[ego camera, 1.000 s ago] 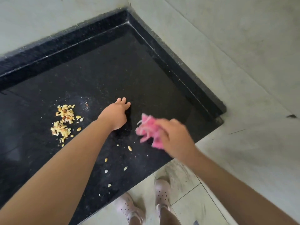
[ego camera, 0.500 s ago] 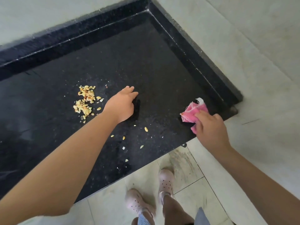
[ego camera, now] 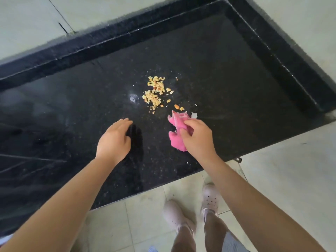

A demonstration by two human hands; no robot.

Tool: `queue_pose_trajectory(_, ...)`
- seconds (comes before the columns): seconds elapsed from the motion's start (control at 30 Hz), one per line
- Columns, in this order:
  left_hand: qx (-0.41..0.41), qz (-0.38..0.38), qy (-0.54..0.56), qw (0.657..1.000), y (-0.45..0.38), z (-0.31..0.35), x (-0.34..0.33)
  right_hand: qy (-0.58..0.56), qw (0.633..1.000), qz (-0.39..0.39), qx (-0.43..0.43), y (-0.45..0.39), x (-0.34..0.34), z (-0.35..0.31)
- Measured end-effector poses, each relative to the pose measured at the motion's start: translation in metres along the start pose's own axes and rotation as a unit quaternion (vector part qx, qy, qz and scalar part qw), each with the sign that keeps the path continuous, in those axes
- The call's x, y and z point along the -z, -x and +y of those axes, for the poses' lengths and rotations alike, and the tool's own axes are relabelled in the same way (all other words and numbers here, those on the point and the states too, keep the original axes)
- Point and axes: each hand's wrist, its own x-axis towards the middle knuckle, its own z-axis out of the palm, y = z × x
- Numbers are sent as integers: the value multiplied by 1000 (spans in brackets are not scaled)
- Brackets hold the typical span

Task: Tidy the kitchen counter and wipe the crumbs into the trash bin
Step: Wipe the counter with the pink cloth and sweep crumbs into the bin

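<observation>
Right hand [ego camera: 197, 138] pinches pink cloth [ego camera: 177, 128]; crumbs [ego camera: 154, 91] just past it. Left hand [ego camera: 114, 140] open, empty. Sweep slow, press flat.

Single head-worn view, looking steeply down, close over black counter [ego camera: 209, 57], floor tiles [ego camera: 145, 215] below
</observation>
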Motion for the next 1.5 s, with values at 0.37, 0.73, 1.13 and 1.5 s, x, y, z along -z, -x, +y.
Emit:
queue_pose_trajectory(0.37, 9, -120, -161, 979, 6, -24, -18, 267, 959, 73, -64, -26, 66, 31)
queue_pose_trajectory(0.73, 3, -137, -181, 974, 6, -20, -9, 175, 984, -11, -10, 1, 3, -23)
queue_pose_trajectory(1.13, -21, -145, -211, 966, 1, -21, 0, 283, 953, 34, -103, 37, 36, 22)
queue_pose_trajectory(1.5, -30, -140, -211, 967, -1, -23, 3, 111, 982, 78, -130, 26, -46, -27)
